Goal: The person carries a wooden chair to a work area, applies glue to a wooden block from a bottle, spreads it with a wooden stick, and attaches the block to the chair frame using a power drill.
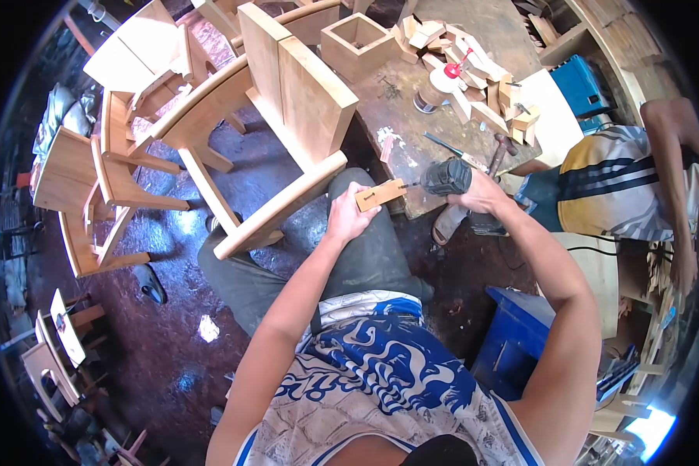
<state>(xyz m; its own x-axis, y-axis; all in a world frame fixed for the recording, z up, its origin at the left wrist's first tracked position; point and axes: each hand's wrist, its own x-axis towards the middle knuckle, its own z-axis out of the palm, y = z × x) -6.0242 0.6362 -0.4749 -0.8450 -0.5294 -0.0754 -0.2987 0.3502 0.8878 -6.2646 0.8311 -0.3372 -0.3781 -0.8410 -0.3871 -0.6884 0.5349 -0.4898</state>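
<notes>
My left hand [349, 216] is closed around a small light wooden block [381, 194] above my lap. Dark marks, possibly screws or holes, show on the block's face. In my right hand [481, 196] is a dark power drill [446, 177], gripped from behind. The drill's tip points left at the block's right end; whether it touches the wood I cannot tell. A wooden chair frame [291, 198] with a curved rail lies across my legs' far side, just beyond my left hand.
On the worktable [400, 140] are a hammer [502, 152], a white bottle with a red cap [436, 87], a square wooden box [356, 45] and several wood offcuts [485, 74]. More chair frames [105, 175] stand left. A co-worker [606, 182] is at right, near a blue bin [512, 334].
</notes>
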